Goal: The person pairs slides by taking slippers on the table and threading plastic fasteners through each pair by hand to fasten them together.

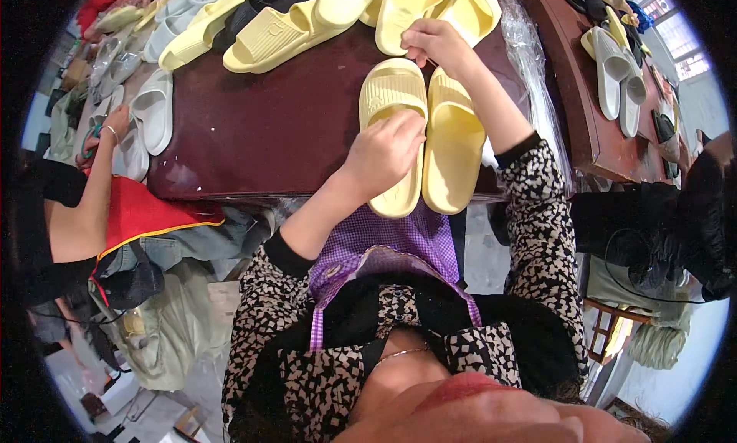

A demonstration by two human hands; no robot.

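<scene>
A pair of pale yellow slide slippers lies side by side at the near edge of the dark red table, ribbed straps away from me. My left hand (384, 153) is over the left slipper (391, 90), just below its strap. Its fingers are curled together near the inner edge, and what they grip, if anything, is hidden. The right slipper (453, 151) lies under my right forearm. Beyond its toe, my right hand (437, 44) is closed in a pinch beside another yellow slipper (403, 17). Anything in that pinch is too small to make out.
More yellow slippers (280, 36) line the far side of the table (253, 124). Grey slippers (153, 113) stand at left beside a co-worker's arm (96, 182). Clear plastic wrap (537, 82) runs along the table's right side. Another table (553, 36) at right carries slippers.
</scene>
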